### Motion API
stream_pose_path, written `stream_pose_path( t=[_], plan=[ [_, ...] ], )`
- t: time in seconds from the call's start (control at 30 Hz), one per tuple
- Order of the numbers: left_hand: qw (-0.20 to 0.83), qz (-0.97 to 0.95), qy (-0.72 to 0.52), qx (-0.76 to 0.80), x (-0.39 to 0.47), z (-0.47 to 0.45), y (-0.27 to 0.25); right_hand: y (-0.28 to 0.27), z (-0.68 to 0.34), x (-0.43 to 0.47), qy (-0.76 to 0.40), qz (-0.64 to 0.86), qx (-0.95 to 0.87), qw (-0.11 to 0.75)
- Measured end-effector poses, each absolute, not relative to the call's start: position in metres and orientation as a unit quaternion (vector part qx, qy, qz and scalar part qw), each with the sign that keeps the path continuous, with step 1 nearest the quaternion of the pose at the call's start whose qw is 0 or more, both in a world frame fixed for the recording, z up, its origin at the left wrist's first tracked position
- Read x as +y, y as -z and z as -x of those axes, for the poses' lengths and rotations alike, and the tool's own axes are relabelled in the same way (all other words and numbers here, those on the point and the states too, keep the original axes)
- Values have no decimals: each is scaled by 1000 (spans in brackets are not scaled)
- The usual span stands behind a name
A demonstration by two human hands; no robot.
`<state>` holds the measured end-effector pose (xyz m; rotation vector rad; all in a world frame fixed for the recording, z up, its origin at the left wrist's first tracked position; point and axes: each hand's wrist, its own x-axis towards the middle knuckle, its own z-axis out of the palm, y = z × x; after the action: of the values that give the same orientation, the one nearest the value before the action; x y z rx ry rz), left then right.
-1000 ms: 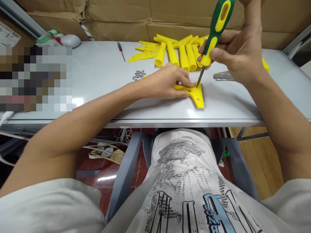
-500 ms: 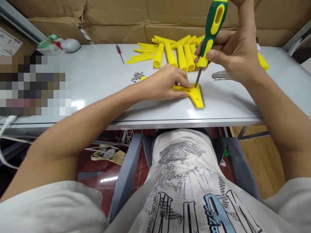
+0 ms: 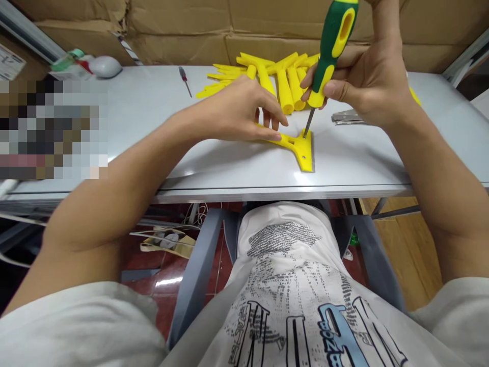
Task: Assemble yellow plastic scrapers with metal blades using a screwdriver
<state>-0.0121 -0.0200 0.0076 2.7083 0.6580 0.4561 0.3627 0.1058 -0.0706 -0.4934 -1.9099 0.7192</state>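
Note:
A yellow scraper [image 3: 304,153] with a thin metal blade edge lies flat on the white table near its front. My right hand [image 3: 376,84] is closed round the lower part of a green and yellow screwdriver [image 3: 327,56], held tilted. The screwdriver's tip meets the scraper's head at its upper screw hole; a second, lower hole shows a small screw. Over the scraper's handle is my left hand [image 3: 244,109], fingers apart and bent, the thumb resting along the handle. Part of the handle is hidden beneath this hand.
Several yellow scraper handles [image 3: 284,92] lie piled at the back. Metal blades [image 3: 346,118] lie beside my right hand. A small screwdriver [image 3: 185,81] and a white computer mouse [image 3: 105,67] are further left. Cardboard [image 3: 183,30] stands behind the table [image 3: 145,112].
My left hand has loosened from the scraper's neck and slid left along the handle, its fingers lifting and spreading. The right hand and screwdriver stay almost in place at the hole.

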Motion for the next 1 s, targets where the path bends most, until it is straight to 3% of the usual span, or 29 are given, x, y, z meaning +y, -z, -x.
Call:
stream_pose_path(
  t=[0.17, 0.37, 0.6, 0.83, 1.0],
  plan=[
    [173, -948, -160, 213, -28, 8, -10, 78, -348, 131, -293, 133, -799, 509],
    [230, -937, -167, 203, -41, 6, -15, 75, -340, 121, -196, 56, -833, 514],
    [340, -912, -154, 169, -50, 2, -16, 86, -333, 144, -169, 93, -789, 583],
    [453, -873, -127, 128, -58, -10, -7, 72, -338, 85, -172, 243, -791, 534],
    [492, -860, -106, 88, -67, -14, -3, 55, -332, 50, -70, 207, -810, 544]
  ],
)
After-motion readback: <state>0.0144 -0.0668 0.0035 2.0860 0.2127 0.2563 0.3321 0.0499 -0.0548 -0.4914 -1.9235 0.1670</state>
